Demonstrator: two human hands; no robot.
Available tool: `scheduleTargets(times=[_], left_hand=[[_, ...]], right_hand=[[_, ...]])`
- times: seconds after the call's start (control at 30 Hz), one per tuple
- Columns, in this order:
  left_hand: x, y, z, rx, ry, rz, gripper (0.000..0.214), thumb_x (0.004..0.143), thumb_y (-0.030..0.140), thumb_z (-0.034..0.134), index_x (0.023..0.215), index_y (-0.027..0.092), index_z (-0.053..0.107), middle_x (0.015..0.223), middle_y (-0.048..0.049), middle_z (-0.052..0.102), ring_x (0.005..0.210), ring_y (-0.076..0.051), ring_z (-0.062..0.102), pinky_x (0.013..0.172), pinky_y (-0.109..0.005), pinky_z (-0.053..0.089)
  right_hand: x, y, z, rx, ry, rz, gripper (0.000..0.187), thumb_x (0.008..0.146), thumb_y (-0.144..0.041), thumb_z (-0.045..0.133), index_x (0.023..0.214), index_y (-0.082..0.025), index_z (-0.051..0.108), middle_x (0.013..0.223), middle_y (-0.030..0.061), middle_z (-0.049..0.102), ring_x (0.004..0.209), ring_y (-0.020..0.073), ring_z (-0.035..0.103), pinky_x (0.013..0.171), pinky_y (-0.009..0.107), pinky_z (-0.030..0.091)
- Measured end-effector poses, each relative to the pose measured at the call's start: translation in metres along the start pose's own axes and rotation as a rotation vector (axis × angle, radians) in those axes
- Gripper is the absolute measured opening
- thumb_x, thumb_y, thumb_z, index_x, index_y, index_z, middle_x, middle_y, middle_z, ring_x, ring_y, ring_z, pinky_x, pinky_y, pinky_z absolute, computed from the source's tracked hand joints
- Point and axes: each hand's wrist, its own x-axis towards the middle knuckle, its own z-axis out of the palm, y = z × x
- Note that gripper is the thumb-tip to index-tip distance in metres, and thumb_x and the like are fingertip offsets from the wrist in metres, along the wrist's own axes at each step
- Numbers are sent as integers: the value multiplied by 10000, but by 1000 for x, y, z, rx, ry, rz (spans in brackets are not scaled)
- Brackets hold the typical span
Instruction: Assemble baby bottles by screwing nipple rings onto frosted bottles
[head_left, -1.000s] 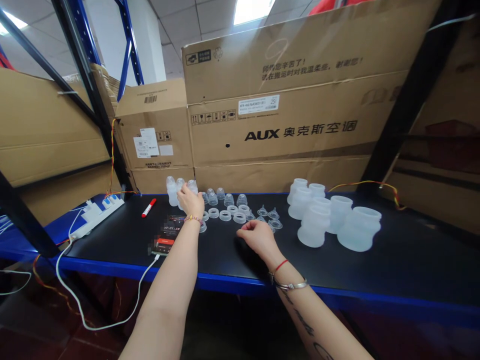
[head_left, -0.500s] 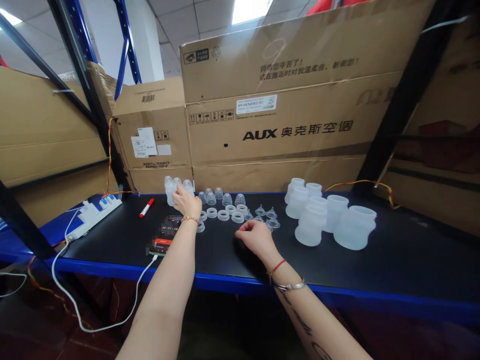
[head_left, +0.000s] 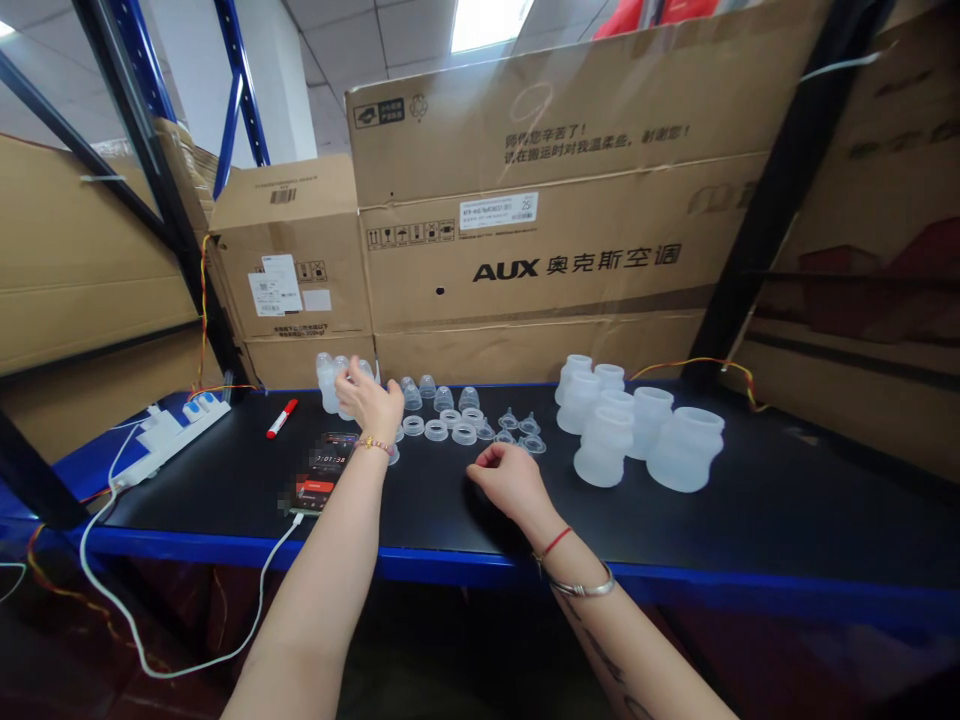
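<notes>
A red marker (head_left: 282, 418) lies near a phone (head_left: 330, 460) that shows a running-time display; from it a white cable (head_left: 174, 676) loops over the shelf edge toward a white power strip (head_left: 174, 443). Behind, I see a big AUX air-conditioner carton (head_left: 570, 300), with a ceiling light (head_left: 491, 22) glowing above

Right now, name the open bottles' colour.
The open bottles are frosted, translucent white, best seen in the head view.
</notes>
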Motion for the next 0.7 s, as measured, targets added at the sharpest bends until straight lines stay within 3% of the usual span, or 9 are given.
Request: scheduleTargets(times=[0.07, 0.13, 0.2, 0.27, 0.33, 0.4, 0.53, 0.7], left_hand=[[-12, 9, -2, -156, -215, 183, 477, 775, 219, 614, 1235, 170, 498, 1190, -137, 465, 1098, -262, 538, 978, -422, 428], [-28, 18, -1, -310, -493, 369, 352, 775, 206, 606, 1124, 174, 570, 1112, -104, 494, 945, -200, 580, 933, -365, 467], [-46, 26, 2, -409, -714, 505, 321, 768, 220, 621, 1087, 188, 603, 1089, -82, 501, 877, -174, 580, 901, -343, 487], [-62, 35, 4, -452, -847, 564, 321, 765, 242, 634, 1084, 207, 625, 1085, -67, 500, 878, -168, 577, 902, -337, 490], [-74, 42, 5, -449, -932, 572, 336, 770, 254, 639, 1103, 212, 638, 1091, -62, 503, 887, -163, 573, 915, -332, 485], [-82, 48, 9, -434, -997, 562, 366, 786, 265, 638, 1146, 202, 637, 1100, -65, 513, 864, -150, 571, 918, -325, 484], [-92, 54, 22, -392, -1079, 525, 374, 809, 315, 653, 1159, 181, 655, 1086, -77, 554, 802, -138, 575, 912, -329, 486], [-101, 53, 35, -351, -1088, 468, 291, 797, 326, 678, 1043, 176, 716, 1069, -81, 573, 841, -154, 578, 926, -333, 468]], right_hand=[[-6, 4, -6, -45, 18, -24, 45, 662, -211, 623, 678, -190, 587, 685, 23, 646, 652, 155, 571, 607, 252, 378], [-15, 8, -11, -97, 86, -53, 182, 688, -222, 624, 863, -172, 613, 737, 30, 651, 675, 160, 574, 615, 252, 369], [-23, 11, -14, -153, 152, -76, 351, 718, -225, 614, 1060, -151, 578, 754, 28, 649, 673, 161, 570, 603, 251, 350], [-29, 13, -16, -215, 157, -99, 306, 741, -230, 601, 1038, -159, 584, 743, 27, 648, 661, 158, 560, 586, 250, 323], [-32, 12, -18, -255, 124, -103, 95, 759, -240, 582, 830, -180, 601, 718, 28, 646, 642, 149, 547, 571, 250, 296], [-33, 11, -20, -248, 104, -80, 112, 775, -242, 558, 676, -189, 554, 682, 24, 640, 616, 141, 533, 559, 251, 278], [-32, 11, -23, -201, 89, -92, 147, 784, -232, 535, 644, -188, 541, 660, 18, 637, 597, 134, 530, 552, 251, 270], [-32, 10, -23, -280, 73, -102, 158, 786, -215, 524, 641, -178, 575, 684, 37, 655, 593, 136, 533, 544, 255, 265]])
